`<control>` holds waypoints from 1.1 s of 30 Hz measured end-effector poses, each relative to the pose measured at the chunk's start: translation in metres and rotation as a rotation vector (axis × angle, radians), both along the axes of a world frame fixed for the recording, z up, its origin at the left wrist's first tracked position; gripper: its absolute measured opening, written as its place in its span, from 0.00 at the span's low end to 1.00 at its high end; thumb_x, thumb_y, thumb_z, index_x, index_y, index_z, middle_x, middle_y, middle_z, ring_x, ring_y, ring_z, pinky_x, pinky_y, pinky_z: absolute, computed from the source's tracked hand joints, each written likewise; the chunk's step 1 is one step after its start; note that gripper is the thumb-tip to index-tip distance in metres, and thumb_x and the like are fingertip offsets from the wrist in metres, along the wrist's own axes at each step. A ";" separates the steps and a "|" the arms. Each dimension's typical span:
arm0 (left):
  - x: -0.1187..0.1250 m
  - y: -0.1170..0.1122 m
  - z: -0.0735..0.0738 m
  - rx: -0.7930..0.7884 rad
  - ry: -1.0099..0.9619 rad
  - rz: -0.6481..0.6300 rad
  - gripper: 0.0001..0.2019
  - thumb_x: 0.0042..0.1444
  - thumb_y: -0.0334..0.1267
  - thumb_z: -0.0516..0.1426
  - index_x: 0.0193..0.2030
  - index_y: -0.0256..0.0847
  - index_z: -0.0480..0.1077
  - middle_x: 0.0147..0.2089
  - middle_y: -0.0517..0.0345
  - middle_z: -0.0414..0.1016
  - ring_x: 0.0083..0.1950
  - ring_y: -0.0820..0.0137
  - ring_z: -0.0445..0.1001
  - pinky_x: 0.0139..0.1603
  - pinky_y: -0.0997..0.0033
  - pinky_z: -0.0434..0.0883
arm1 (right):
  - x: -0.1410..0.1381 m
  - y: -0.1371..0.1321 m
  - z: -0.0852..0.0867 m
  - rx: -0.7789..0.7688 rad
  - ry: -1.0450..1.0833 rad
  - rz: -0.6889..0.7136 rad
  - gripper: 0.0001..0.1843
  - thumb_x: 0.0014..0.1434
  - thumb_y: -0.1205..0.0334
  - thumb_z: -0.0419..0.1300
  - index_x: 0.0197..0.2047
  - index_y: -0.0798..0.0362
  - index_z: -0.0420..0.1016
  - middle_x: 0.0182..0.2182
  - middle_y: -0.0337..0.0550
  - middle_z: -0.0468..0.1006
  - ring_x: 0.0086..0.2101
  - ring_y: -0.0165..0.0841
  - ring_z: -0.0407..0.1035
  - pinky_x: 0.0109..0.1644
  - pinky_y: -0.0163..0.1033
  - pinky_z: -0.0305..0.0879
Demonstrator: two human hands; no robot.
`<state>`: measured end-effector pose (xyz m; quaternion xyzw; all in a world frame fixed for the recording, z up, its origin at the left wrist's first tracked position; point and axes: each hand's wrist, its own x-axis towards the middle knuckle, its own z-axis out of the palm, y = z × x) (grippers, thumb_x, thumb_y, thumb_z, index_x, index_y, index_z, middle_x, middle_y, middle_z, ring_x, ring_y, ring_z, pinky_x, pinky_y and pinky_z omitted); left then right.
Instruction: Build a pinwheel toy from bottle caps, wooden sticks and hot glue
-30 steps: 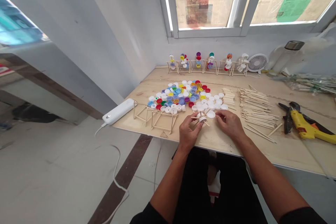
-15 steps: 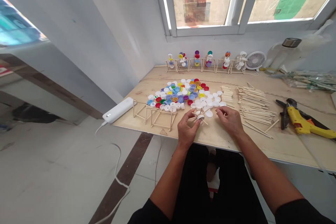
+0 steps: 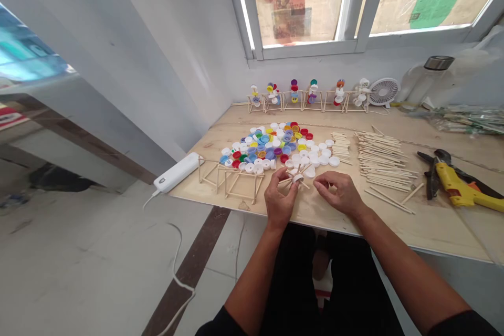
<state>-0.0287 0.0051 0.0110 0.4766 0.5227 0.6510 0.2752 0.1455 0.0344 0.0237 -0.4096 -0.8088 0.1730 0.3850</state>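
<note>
My left hand (image 3: 280, 198) grips a white bottle cap with wooden sticks (image 3: 298, 178) standing out from it like spokes. Just to the right, my right hand (image 3: 339, 192) is held with thumb and fingertips pinched together, apart from the cap; whether anything small is between them I cannot make out. Beyond both hands spreads a pile of coloured bottle caps (image 3: 270, 153), with white caps (image 3: 314, 158) at its near right. Two stick frames (image 3: 244, 187) stand left of my left hand.
Right of the caps lie short sticks (image 3: 340, 148) and long sticks (image 3: 384, 163). A yellow glue gun (image 3: 459, 184) rests beside black-handled pliers (image 3: 432, 181). At the back are several finished cap wheels on frames (image 3: 294, 98), a small fan (image 3: 384, 92) and a bottle (image 3: 433, 79). A white power strip (image 3: 177, 172) sits at the left edge.
My right hand has come a little left and lower, closer to the cap with sticks. My left hand keeps its grip on it. The view has shifted slightly.
</note>
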 end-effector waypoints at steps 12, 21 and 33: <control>0.008 0.003 0.000 0.017 0.084 -0.052 0.20 0.44 0.36 0.65 0.46 0.46 0.72 0.41 0.56 0.75 0.42 0.65 0.73 0.50 0.65 0.67 | 0.000 0.002 -0.001 0.198 0.026 -0.202 0.10 0.59 0.60 0.53 0.36 0.51 0.74 0.31 0.45 0.77 0.31 0.34 0.68 0.40 0.41 0.65; 0.011 -0.002 -0.002 0.077 0.172 -0.141 0.17 0.46 0.35 0.64 0.45 0.45 0.73 0.42 0.52 0.76 0.46 0.62 0.73 0.55 0.62 0.66 | 0.002 0.004 0.000 0.277 -0.021 -0.048 0.22 0.53 0.62 0.57 0.53 0.49 0.68 0.54 0.48 0.68 0.56 0.45 0.58 0.58 0.55 0.55; 0.007 0.003 -0.009 0.217 0.426 -0.158 0.23 0.52 0.36 0.60 0.56 0.44 0.63 0.43 0.54 0.74 0.44 0.66 0.75 0.50 0.62 0.71 | 0.003 0.008 -0.003 0.166 0.058 0.077 0.14 0.52 0.64 0.60 0.45 0.49 0.70 0.49 0.46 0.73 0.55 0.42 0.60 0.59 0.55 0.56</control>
